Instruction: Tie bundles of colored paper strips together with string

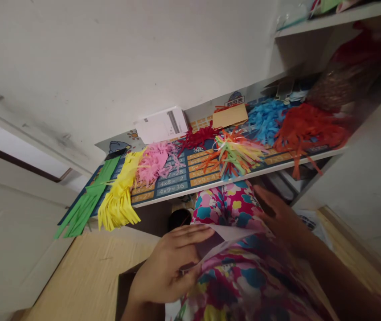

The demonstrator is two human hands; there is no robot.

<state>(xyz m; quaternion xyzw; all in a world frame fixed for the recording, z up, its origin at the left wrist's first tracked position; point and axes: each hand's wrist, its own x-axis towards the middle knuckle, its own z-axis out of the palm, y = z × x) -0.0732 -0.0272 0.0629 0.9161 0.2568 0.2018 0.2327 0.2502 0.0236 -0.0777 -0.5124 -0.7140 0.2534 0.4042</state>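
Observation:
My left hand (172, 258) is closed around one side of a translucent plastic bag (237, 234), over my lap. The bag's mouth gapes between my hands, and the patterned clothing shows through it. At the bag's other side is my right hand (277, 216), blurred; its grip on the film is unclear. On the desk ahead, a multicoloured paper-strip tassel (237, 154) lies nearest my hands. Green strips (90, 200), a yellow fringe (121, 191) and pink shreds (157, 162) lie to the left.
Red shreds (200, 136), blue shreds (267, 116) and an orange-red pile (310, 129) also lie on the desk (173, 189). A white box (161, 125) and a tan card (230, 116) stand near the wall. A shelf (337, 20) overhangs the right side.

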